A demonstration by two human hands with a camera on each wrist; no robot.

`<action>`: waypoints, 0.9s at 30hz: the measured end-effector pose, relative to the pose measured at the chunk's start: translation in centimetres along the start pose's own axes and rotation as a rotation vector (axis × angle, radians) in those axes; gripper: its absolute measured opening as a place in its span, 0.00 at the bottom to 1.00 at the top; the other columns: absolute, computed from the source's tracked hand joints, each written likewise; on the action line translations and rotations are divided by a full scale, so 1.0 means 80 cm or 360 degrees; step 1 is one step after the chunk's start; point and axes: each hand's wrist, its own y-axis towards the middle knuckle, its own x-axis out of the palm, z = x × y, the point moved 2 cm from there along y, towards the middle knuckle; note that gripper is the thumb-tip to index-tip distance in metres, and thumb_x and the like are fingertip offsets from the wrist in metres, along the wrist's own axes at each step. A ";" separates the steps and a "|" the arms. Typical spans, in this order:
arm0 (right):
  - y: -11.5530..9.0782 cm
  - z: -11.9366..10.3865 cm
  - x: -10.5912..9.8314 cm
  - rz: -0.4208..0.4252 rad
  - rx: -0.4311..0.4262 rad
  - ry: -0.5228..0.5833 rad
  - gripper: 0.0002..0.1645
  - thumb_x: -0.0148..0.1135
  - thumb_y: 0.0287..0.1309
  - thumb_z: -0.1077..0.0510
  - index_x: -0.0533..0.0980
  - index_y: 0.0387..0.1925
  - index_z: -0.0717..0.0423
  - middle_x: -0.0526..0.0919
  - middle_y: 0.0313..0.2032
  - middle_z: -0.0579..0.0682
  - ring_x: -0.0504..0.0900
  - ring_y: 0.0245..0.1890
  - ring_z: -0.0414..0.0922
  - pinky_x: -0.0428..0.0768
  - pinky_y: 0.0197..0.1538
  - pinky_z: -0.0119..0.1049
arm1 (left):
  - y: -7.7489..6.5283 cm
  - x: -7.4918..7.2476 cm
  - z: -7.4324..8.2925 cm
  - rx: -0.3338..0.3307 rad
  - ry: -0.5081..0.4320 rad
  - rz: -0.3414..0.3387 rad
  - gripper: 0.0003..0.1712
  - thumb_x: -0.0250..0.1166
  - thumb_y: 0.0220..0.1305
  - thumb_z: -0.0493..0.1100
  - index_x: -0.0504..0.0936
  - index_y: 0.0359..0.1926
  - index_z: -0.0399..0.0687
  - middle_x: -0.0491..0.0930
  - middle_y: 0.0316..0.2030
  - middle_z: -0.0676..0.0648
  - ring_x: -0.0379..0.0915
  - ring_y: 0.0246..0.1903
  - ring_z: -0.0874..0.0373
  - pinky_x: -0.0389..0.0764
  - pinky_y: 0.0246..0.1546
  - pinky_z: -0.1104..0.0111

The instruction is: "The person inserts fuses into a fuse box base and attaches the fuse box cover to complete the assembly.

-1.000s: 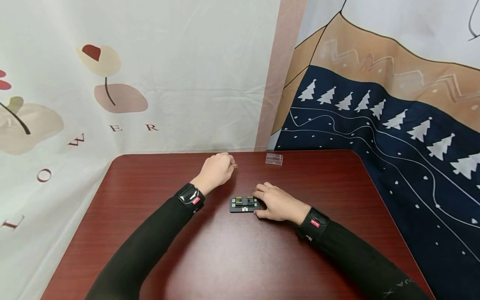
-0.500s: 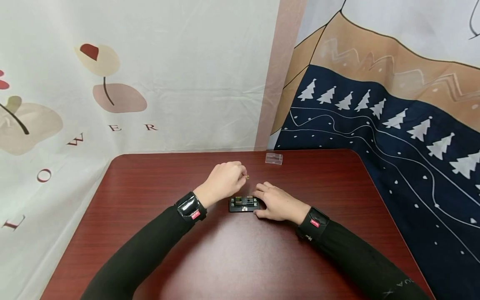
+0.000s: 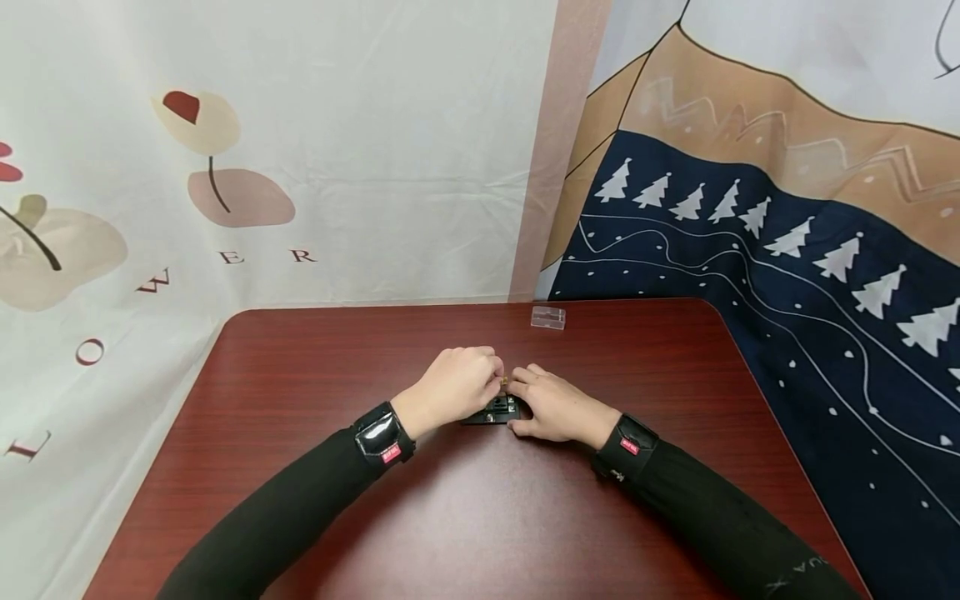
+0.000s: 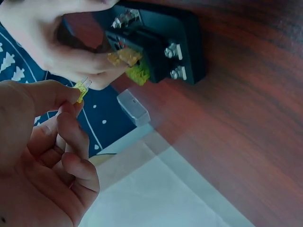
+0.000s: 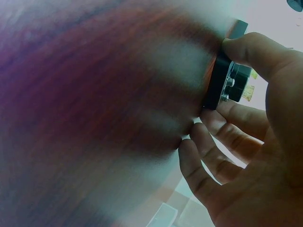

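Note:
My left hand [image 3: 450, 387] pinches a small clear-yellow blade fuse [image 4: 83, 90] between thumb and index finger, its two metal prongs bare. The fuse is beside a black fuse block [image 4: 187, 42], apart from it in the left wrist view. An amber fuse [image 4: 127, 56] and a yellow-green fuse [image 4: 138, 74] sit in the block, among metal screw terminals [image 4: 173, 50]. My right hand [image 3: 558, 406] grips the block's right end, thumb on the near edge and index finger on the far edge. In the head view, my left hand covers the block's left part.
A clear plastic cover [image 3: 548, 317] lies near the far edge of the dark red wooden table [image 3: 637, 358]. Printed curtains [image 3: 420, 167] hang directly behind the table.
My left hand has come right and nearer with the fuse, from left of the block to over it. My right hand and the block have stayed put.

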 end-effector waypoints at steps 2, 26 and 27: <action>0.000 0.000 0.000 -0.0003 0.0000 -0.0003 0.31 0.79 0.62 0.44 0.85 0.60 0.56 0.83 0.51 0.48 0.78 0.52 0.46 0.83 0.58 0.44 | -0.002 0.004 0.001 0.0018 0.0014 0.0002 0.05 0.70 0.73 0.43 0.92 0.42 0.54 0.87 0.38 0.55 0.88 0.35 0.58 0.89 0.37 0.59; 0.000 0.000 0.000 -0.0044 0.0029 0.0006 0.36 0.78 0.65 0.43 0.82 0.66 0.59 0.83 0.63 0.56 0.79 0.61 0.51 0.82 0.67 0.49 | -0.012 0.025 0.008 0.0034 0.0004 -0.0059 0.05 0.70 0.74 0.44 0.90 0.37 0.54 0.86 0.35 0.55 0.84 0.31 0.58 0.87 0.33 0.59; 0.000 0.000 0.000 -0.0045 0.0029 0.0005 0.36 0.78 0.65 0.43 0.82 0.66 0.59 0.83 0.64 0.56 0.79 0.62 0.51 0.82 0.67 0.49 | -0.012 0.026 0.008 0.0034 0.0004 -0.0058 0.05 0.70 0.74 0.43 0.90 0.37 0.54 0.86 0.35 0.55 0.85 0.31 0.58 0.87 0.33 0.59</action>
